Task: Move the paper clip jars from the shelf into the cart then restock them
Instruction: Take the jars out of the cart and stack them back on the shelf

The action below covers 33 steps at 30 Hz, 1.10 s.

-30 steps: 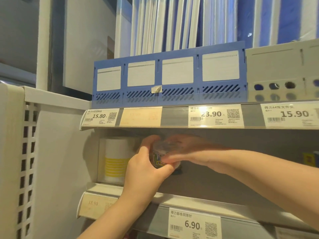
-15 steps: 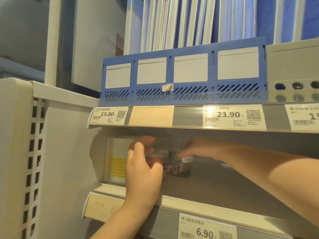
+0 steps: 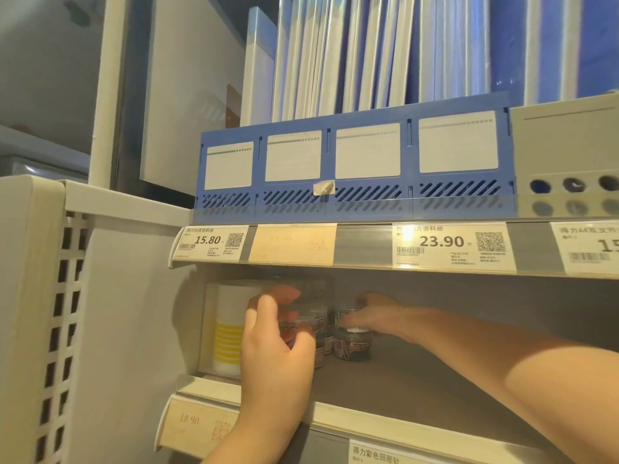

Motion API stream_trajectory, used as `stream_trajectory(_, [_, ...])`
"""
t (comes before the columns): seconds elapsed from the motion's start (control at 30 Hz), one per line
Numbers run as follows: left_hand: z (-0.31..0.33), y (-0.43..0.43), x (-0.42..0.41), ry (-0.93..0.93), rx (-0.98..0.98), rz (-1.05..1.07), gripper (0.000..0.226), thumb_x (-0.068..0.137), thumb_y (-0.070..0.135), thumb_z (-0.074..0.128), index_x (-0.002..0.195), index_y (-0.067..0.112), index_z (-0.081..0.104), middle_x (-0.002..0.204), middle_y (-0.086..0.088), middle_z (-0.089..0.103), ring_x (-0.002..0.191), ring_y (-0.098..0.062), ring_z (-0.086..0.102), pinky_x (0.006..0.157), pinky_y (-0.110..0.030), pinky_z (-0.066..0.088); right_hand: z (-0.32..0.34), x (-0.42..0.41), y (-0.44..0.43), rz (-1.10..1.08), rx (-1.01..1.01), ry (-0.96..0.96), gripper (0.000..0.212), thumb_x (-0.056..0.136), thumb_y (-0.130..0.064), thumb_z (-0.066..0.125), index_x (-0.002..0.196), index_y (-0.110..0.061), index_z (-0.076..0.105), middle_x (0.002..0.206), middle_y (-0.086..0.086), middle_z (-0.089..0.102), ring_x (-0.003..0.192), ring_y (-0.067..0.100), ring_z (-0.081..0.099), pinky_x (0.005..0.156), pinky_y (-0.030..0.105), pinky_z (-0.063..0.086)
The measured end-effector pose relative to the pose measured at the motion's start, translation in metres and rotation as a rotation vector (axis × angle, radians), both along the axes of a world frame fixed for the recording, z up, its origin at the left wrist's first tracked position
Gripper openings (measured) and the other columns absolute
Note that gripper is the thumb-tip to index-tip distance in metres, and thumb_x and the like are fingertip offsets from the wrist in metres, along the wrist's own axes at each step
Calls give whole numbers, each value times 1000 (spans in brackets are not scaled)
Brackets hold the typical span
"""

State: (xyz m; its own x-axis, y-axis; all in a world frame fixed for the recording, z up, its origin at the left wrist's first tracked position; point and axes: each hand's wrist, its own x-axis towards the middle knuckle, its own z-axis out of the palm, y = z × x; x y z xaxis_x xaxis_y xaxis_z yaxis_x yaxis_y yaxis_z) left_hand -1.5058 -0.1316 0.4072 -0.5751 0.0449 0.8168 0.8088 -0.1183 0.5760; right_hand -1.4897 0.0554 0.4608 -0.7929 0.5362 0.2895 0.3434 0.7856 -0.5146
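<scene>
Reaching deep into the lower shelf point(image 3: 418, 390) with both hands, same as half a second back; a full second ago both were clamped on one jar held up front. Now apart: left hand point(image 3: 278, 349) curled around the near clear jar point(image 3: 301, 324) at shelf front, grasping it; right hand point(image 3: 371, 316) draped over the back jar point(image 3: 351, 343), fingers on its lid. Cannot tell whether the right grip is closed or just resting.

Hard to read: shadow under the upper shelf, motion blur on the left fingers point(image 3: 268, 309), clear walls blending into the grey back panel. Jar count uncertain, at least two, maybe a third between them. Bases of the near jars hidden behind the left hand. Right forearm cut off at frame edge. Price tag point(image 3: 375, 455) below clipped at bottom.

Contents: jars show dark tangled paper clips and striped labels, barcode sticker on the back one. White cylinder with yellow stripes point(image 3: 231, 329) standing at far left of the same shelf, just beside the left hand. Blue file box point(image 3: 355, 169) above holding upright folders point(image 3: 368, 51).
</scene>
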Motion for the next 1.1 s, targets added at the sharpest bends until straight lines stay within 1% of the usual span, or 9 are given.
stream_trajectory(0.13, [0, -1, 2, 4, 5, 7, 35, 76, -5, 54, 85, 28, 48, 88, 2, 49, 81, -5, 49, 65, -7, 37, -2, 3, 2, 31, -18, -4, 84, 74, -37, 75, 142, -12, 34, 140, 4, 43, 123, 20, 45, 98, 29, 42])
stream_trajectory(0.23, [0, -1, 2, -3, 4, 4, 34, 75, -4, 54, 86, 28, 48, 88, 2, 49, 78, -8, 50, 66, -11, 38, -2, 2, 1, 33, 3, -12, 88, 72, -36, 77, 144, -13, 32, 143, 4, 41, 126, 20, 43, 95, 23, 39])
stream_trajectory(0.4, [1, -2, 4, -6, 2, -4, 35, 75, -2, 55, 87, 30, 48, 89, 5, 49, 78, -8, 50, 65, -11, 38, -4, 0, -1, 14, 3, 3, 87, 73, -35, 77, 144, -14, 32, 142, 4, 42, 125, 20, 44, 97, 25, 39])
stream_trajectory(0.53, [2, -3, 6, -17, -3, -2, 37, 75, -2, 56, 86, 32, 47, 89, 5, 48, 76, -7, 50, 64, -7, 38, -5, -1, -1, -8, 0, 6, 86, 73, -34, 77, 144, -14, 31, 139, 4, 44, 122, 19, 46, 91, 22, 40])
stream_trajectory(0.7, [2, -3, 6, -39, -9, -16, 37, 75, -2, 56, 87, 32, 47, 89, 4, 48, 77, -5, 49, 65, -9, 39, -6, -2, -4, -24, 6, 4, 83, 75, -31, 73, 144, -15, 29, 136, 4, 46, 115, 18, 49, 84, 21, 42])
stream_trajectory(0.83, [2, -3, 6, -37, -11, -15, 37, 75, -2, 55, 87, 32, 47, 88, 3, 47, 78, -5, 46, 63, -10, 37, -5, -1, -6, -50, -15, 16, 94, 73, -30, 74, 148, -18, 19, 140, 5, 42, 122, 21, 46, 89, 23, 43])
stream_trajectory(0.9, [3, -3, 6, -29, -24, -7, 38, 75, -2, 54, 85, 33, 46, 89, 3, 48, 74, -9, 47, 63, -16, 38, -1, 2, -9, -50, -52, 40, 98, 74, -30, 73, 149, -19, 13, 129, 5, 46, 114, 21, 48, 87, 24, 43])
stream_trajectory(0.97, [3, -3, 7, -15, -41, 3, 39, 75, -3, 53, 83, 35, 44, 89, 4, 47, 69, -13, 48, 62, -19, 37, 5, 11, -14, -47, -73, 65, 96, 77, -31, 71, 150, -19, 9, 123, 5, 45, 110, 20, 47, 84, 23, 41])
stream_trajectory(1.1, [3, -4, 9, 4, -77, 32, 31, 76, -2, 52, 92, 25, 50, 88, 1, 46, 65, -17, 43, 56, -17, 33, 17, 45, -28, -48, -54, 77, 82, 83, -32, 64, 148, -16, 17, 142, 8, 39, 124, 24, 42, 87, 27, 37])
